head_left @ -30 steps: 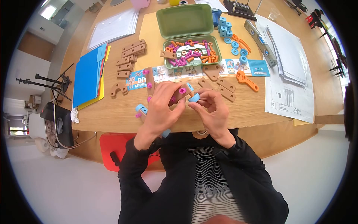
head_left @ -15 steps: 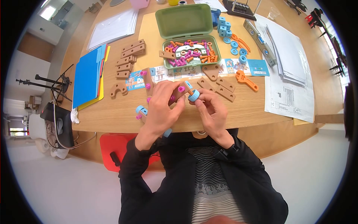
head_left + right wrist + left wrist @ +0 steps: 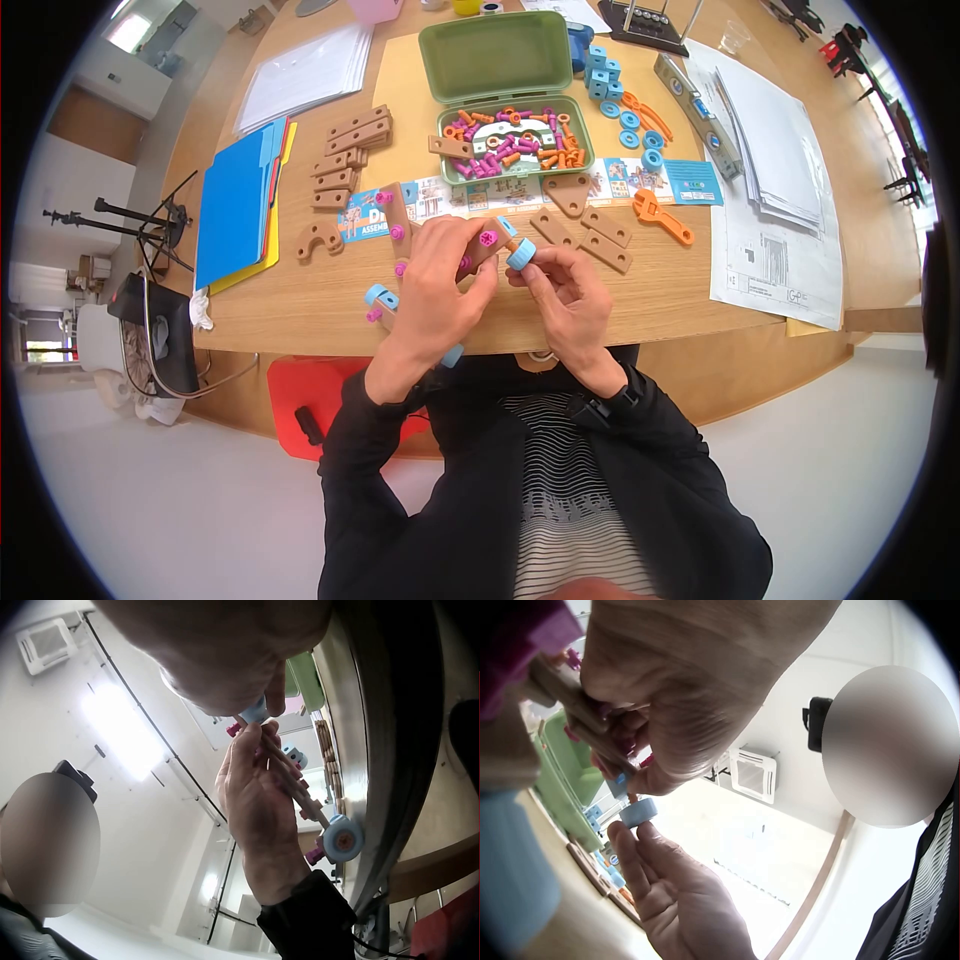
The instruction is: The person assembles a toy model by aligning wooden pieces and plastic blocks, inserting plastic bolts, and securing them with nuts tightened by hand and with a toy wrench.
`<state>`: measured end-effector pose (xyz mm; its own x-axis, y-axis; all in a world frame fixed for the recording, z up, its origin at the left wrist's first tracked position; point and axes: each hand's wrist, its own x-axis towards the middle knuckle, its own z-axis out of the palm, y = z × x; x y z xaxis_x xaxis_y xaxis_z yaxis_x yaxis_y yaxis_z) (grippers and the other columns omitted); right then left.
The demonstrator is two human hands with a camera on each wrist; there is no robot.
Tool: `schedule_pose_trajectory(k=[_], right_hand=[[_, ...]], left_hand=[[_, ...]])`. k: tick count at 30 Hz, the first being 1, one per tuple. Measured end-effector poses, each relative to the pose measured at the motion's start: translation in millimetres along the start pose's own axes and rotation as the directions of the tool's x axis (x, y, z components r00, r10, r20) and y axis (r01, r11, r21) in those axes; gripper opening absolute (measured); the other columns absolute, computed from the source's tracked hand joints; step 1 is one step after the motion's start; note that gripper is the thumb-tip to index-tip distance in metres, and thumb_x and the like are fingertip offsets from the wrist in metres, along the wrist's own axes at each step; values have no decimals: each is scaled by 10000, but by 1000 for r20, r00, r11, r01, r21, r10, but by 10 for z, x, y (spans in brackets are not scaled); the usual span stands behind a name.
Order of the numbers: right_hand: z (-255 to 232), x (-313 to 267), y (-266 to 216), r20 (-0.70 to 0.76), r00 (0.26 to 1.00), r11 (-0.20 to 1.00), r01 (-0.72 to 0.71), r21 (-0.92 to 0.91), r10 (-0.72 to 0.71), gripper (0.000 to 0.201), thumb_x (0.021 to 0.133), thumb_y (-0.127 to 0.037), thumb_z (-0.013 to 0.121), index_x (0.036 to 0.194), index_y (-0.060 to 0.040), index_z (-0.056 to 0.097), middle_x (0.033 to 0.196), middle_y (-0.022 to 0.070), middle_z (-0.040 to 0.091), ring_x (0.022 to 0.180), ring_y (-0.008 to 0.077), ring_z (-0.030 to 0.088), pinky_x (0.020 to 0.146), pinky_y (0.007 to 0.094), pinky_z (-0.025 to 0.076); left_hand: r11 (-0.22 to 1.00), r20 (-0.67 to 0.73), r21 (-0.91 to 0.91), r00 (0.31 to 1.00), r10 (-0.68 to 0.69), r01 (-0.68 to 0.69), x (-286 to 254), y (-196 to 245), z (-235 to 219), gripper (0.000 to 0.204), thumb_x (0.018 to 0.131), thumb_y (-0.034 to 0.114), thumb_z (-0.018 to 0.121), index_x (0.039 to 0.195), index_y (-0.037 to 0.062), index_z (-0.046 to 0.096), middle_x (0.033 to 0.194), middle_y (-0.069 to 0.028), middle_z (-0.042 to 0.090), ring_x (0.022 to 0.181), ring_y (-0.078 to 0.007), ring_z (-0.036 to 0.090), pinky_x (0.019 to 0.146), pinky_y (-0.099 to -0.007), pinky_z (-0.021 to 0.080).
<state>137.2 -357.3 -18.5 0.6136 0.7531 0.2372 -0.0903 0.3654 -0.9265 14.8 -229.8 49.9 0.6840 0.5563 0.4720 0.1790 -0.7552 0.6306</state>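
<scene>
My left hand [image 3: 432,295] grips a toy assembly of brown perforated bars [image 3: 397,212] joined with pink bolts [image 3: 488,239]. At the end nearest my right hand, a small blue block [image 3: 507,227] sits on the assembly, and an orange bolt sticks out of it. Thumb and fingers of my right hand [image 3: 570,300] pinch a ridged blue round piece [image 3: 521,254] at the bolt's end. The left wrist view shows this blue round piece [image 3: 638,813] between right fingertips and block. A blue wheel [image 3: 344,838] is at the assembly's other end in the right wrist view.
Beyond the hands stands an open green box [image 3: 585,150] of pink and orange bolts. Brown bars [image 3: 338,175] lie at left, more bars [image 3: 606,240] and an orange wrench [image 3: 663,217] at right. Blue washers [image 3: 629,138] and a spirit level [image 3: 700,115] are farther right.
The blue round piece has turned so its ridged side shows more, and my right fingers have shifted around it. My left hand keeps its hold with little movement.
</scene>
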Motion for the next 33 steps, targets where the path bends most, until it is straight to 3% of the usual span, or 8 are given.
schedule_pose_trajectory(k=[10,15,18,27,31,33], right_hand=[[-1,-8,-7,-30,998,997,-49,-60,47,161,1058,2,652,1200,62,603,979,104,723,899,154,741,794,279,607],[14,19,-83,-13,997,991,-73,-111,72,108,1104,-64,595,1133,39,614,910,66,691,775,110,673,695,264,548],[6,26,-79,10,997,989,-71,-130,73,109,1115,-71,567,1111,31,604,886,56,676,764,105,657,703,267,547],[-39,13,-38,76,995,998,-59,-13,60,70,1089,-37,596,1112,26,580,980,69,652,811,113,657,714,279,565],[-41,1,-26,76,994,997,-78,-16,79,79,1071,-12,621,1124,29,580,1027,79,648,833,120,664,720,281,578],[-13,1,-58,16,991,989,-131,67,130,121,1060,1,638,1162,30,580,1054,89,655,846,122,674,718,277,589]], left_hand=[[1000,-8,12,1000,9,-9,-5,2,19,373,860,-17,761,1223,-25,676,1108,-176,692,1063,-365,662,876,-420,550],[1000,-5,13,1000,17,-17,3,7,17,378,857,-22,763,1225,-26,675,1112,-174,691,1065,-364,660,868,-419,552],[1000,2,10,1000,11,-11,-2,19,24,379,856,-24,764,1225,-30,674,1115,-175,691,1070,-364,660,873,-419,552],[999,-11,9,999,35,-35,5,37,33,386,851,-25,767,1226,-31,674,1125,-181,695,1090,-370,659,911,-422,545],[1000,-7,0,1000,22,-22,4,29,23,376,853,-23,765,1219,-29,677,1128,-178,697,1094,-367,660,912,-418,543],[1000,-8,-4,1000,13,-13,3,25,17,373,855,-22,764,1217,-28,677,1128,-177,697,1093,-364,661,911,-417,543]])
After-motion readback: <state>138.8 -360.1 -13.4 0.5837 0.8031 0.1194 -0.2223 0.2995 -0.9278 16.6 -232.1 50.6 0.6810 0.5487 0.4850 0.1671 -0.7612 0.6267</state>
